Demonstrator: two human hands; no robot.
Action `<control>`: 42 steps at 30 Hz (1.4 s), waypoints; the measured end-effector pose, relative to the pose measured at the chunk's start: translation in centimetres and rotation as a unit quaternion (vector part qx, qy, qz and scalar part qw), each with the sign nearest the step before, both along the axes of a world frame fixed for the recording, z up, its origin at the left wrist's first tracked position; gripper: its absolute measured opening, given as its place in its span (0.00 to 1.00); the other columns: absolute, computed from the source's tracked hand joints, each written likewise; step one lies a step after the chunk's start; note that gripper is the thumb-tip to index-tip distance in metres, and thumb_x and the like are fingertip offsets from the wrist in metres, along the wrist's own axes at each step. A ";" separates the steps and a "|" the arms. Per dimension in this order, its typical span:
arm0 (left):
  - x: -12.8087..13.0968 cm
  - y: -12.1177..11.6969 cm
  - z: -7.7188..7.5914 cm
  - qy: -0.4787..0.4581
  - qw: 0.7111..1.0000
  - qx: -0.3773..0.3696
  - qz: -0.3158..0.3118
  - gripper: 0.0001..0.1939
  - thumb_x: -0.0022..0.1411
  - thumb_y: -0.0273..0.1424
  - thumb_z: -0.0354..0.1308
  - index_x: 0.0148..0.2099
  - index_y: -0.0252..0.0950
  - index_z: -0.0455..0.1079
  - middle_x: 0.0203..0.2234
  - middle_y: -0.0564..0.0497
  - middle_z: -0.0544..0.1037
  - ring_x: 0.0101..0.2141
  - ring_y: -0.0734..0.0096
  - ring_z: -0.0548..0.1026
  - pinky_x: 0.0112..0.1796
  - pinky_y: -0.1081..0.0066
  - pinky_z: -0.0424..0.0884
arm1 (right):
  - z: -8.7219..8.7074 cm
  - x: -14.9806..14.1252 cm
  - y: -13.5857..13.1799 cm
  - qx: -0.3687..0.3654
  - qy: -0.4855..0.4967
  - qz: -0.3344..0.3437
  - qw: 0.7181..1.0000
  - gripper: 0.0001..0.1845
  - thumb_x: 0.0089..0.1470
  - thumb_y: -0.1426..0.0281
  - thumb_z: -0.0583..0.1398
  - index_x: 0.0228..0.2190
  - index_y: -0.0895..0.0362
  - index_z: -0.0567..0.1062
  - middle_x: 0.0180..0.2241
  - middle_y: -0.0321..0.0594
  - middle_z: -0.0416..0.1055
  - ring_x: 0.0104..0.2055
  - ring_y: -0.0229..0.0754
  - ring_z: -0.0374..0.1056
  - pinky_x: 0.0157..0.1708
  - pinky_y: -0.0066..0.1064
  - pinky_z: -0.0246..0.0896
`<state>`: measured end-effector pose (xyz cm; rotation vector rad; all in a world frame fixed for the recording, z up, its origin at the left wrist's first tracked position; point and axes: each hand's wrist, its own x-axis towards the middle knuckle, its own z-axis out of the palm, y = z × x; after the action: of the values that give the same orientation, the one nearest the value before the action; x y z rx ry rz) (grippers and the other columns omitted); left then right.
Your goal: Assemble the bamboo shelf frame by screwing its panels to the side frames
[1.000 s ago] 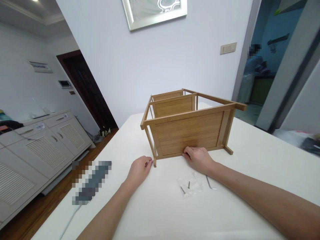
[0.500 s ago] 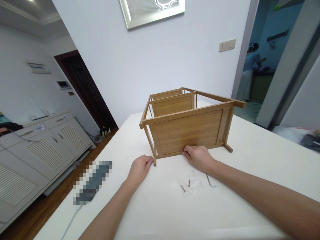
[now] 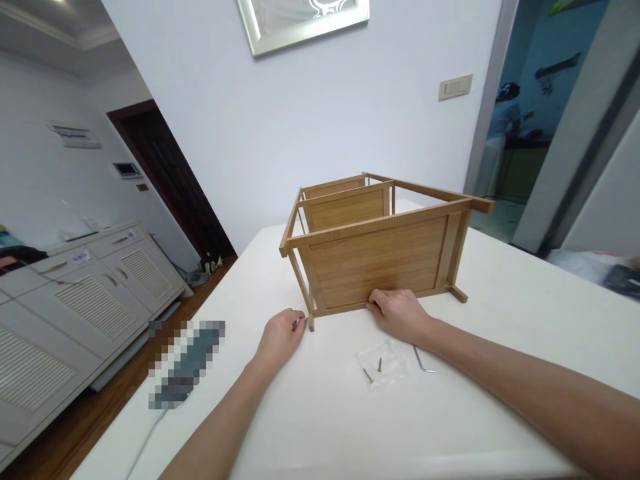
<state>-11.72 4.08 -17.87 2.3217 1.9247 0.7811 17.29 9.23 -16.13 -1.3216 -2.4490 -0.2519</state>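
Observation:
A small wooden shelf rack (image 3: pixel 377 263) lies on its side on the white table (image 3: pixel 310 420), its bottom panel facing me. My right hand (image 3: pixel 399 313) is closed on the panel's lower edge, with the fingertips partly hidden. At the rack's lower left foot, my left hand (image 3: pixel 283 337) is closed in a pinch, its fingertips beside the foot's outer side. What those fingers hold, if anything, is too small to make out. Between my forearms lies a clear plastic bag (image 3: pixel 395 367) with two screws (image 3: pixel 379 365) on or in it. An L-shaped hex key (image 3: pixel 423 360) rests partly under my right wrist.
A blurred-out dark device (image 3: pixel 187 367) with a white cable (image 3: pixel 145 440) lies at the table's left. Behind the table rises a white wall with a framed picture (image 3: pixel 310 33). Another person (image 3: pixel 503 133) stands in the room beyond the doorway at right.
The fingers of my left hand have shifted slightly away from the rack's foot. My right hand keeps its grip, and the rack looks still apart from a slight camera shift.

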 end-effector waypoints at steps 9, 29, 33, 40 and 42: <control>0.0 0.1 -0.1 -0.004 1.000 0.003 -0.014 0.12 0.63 0.30 0.50 0.32 0.38 0.75 0.24 0.52 0.73 0.26 0.71 0.70 0.32 0.72 0.62 | -0.3 0.2 -0.1 0.008 0.008 0.017 1.000 0.10 0.60 0.68 0.53 0.31 0.57 0.72 0.29 0.40 0.79 0.29 0.40 0.72 0.26 0.30 0.43; -0.3 0.5 0.0 -0.033 0.999 -0.019 -0.032 0.13 0.65 0.31 0.50 0.33 0.40 0.76 0.29 0.51 0.78 0.32 0.70 0.75 0.35 0.73 0.66 | -0.1 0.3 -0.4 -0.007 0.015 0.025 1.000 0.11 0.60 0.67 0.53 0.31 0.57 0.72 0.29 0.41 0.79 0.30 0.41 0.73 0.27 0.30 0.46; -0.5 0.8 -0.3 -0.048 0.999 -0.017 -0.006 0.11 0.63 0.30 0.53 0.34 0.39 0.77 0.32 0.51 0.80 0.31 0.70 0.74 0.35 0.72 0.66 | 0.0 0.4 -0.4 -0.006 0.015 0.026 1.000 0.11 0.60 0.67 0.52 0.31 0.57 0.73 0.29 0.41 0.79 0.30 0.41 0.72 0.27 0.30 0.46; -0.5 1.0 -0.6 -0.074 0.997 -0.020 0.014 0.09 0.60 0.30 0.56 0.35 0.39 0.78 0.29 0.53 0.80 0.28 0.72 0.73 0.33 0.73 0.66 | -0.3 0.3 -0.3 -0.001 0.023 0.017 1.000 0.12 0.59 0.67 0.52 0.31 0.57 0.73 0.28 0.40 0.78 0.29 0.40 0.71 0.27 0.30 0.46; -0.5 1.0 -0.5 -0.076 0.997 -0.022 0.018 0.09 0.60 0.30 0.56 0.36 0.39 0.78 0.28 0.53 0.79 0.28 0.72 0.73 0.33 0.73 0.65 | -0.3 0.2 -0.3 0.002 0.020 0.012 1.000 0.12 0.59 0.67 0.52 0.31 0.57 0.73 0.27 0.39 0.78 0.28 0.40 0.72 0.26 0.31 0.46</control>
<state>-12.20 5.09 -18.38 2.1411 1.9037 0.8805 17.53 8.97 -16.44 -1.2834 -2.4274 -0.2222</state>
